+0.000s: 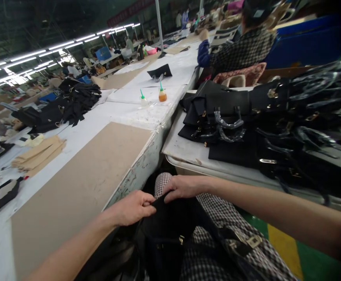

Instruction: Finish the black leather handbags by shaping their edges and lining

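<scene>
A black handbag with gold-coloured metal fittings lies across the checked cloth on my lap. My left hand pinches its upper edge from the left, fingers curled closed. Close beside it, my right hand grips the same edge, thumb on the near side. A gold buckle shows on a strap at the right of the lap. The lower part of the bag is dark and its outline is hard to make out.
Left stands a white worktable with a brown board. Two green-tipped bottles and a black piece lie farther along it. Black bags with wrapped handles crowd the right table. A seated co-worker is beyond.
</scene>
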Available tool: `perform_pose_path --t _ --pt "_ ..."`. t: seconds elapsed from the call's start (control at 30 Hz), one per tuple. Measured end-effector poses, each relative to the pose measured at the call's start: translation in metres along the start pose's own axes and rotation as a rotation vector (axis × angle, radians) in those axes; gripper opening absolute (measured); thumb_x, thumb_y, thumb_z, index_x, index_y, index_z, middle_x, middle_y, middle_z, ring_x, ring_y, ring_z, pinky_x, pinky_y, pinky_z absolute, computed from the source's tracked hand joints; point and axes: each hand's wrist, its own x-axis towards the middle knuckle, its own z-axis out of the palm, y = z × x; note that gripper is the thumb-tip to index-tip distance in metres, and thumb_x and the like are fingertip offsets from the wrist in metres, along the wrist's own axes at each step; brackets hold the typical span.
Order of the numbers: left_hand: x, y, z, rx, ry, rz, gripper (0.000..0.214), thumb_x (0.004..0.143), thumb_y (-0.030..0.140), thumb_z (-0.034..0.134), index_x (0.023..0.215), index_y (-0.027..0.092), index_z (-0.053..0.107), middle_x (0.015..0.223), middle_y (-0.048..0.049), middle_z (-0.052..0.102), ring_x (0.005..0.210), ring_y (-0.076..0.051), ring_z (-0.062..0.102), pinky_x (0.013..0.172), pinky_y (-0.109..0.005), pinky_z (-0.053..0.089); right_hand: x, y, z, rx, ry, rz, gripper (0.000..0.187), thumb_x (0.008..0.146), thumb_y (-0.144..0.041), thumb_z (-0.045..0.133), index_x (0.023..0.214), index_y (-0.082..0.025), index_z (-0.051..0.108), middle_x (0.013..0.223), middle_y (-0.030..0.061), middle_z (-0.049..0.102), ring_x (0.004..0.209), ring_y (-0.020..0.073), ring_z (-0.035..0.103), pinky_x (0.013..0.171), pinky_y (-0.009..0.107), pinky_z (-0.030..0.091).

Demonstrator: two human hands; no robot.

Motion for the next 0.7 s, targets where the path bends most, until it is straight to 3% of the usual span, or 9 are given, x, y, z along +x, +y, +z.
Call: perform_pose_path --t 0.13,0.37,0.47,0.6,0.7 --pt "-0.017 -0.012 0.011 -0.278 -0.015 -0.111 0.022 0.081 0.033 0.059 0.088 0.013 0.065 0.072 -0.0009 0.061 0.060 -0.012 0.048 0.055 -0.023 0.034 0.012 0.009 0.003 -0.009 -0.010 -0.040 0.023 0.089 -0.031 0.058 0.089 -0.013 0.073 0.068 -0.0026 0.059 0.065 0.0124 0.052 0.062 0.023 0.038" --pt "-0.050 -0.015 0.024 -0.313 0.148 -0.249 0.037 0.087 0.051 0.056 0.083 0.015 0.065 0.071 0.0009 0.059 0.063 -0.013 0.048 0.055 -0.022 0.035 0.014 0.017 0.004 0.060 -0.009 -0.044 0.025 0.090 -0.033 0.057 0.092 -0.015 0.073 0.074 -0.0010 0.065 0.071 0.0146 0.058 0.067 0.023 0.042" --pt "-0.060 -0.006 0.028 -0.349 0.199 -0.225 0.041 0.087 0.054 0.056 0.099 0.017 0.067 0.085 -0.0019 0.065 0.079 -0.018 0.056 0.063 -0.022 0.042 0.010 0.020 0.004 0.090 0.022 -0.055 0.026 0.090 -0.034 0.056 0.096 -0.015 0.073 0.082 0.0010 0.070 0.078 0.0168 0.061 0.073 0.025 0.044" --pt "-0.071 0.008 0.039 -0.418 0.147 -0.099 0.047 0.087 0.049 0.059 0.122 0.019 0.060 0.105 -0.0052 0.066 0.098 -0.023 0.059 0.075 -0.026 0.047 0.001 0.025 0.007 0.120 0.071 -0.065 0.028 0.091 -0.033 0.054 0.098 -0.015 0.074 0.088 0.0037 0.072 0.083 0.0193 0.064 0.076 0.027 0.047" --pt "-0.075 0.016 0.053 -0.382 0.290 -0.080 0.043 0.089 0.045 0.059 0.123 0.019 0.060 0.101 -0.0043 0.066 0.095 -0.022 0.059 0.076 -0.026 0.047 -0.004 0.027 0.009 0.160 0.076 -0.124 0.029 0.091 -0.029 0.055 0.110 -0.016 0.071 0.103 0.0050 0.072 0.095 0.0206 0.065 0.086 0.027 0.048"
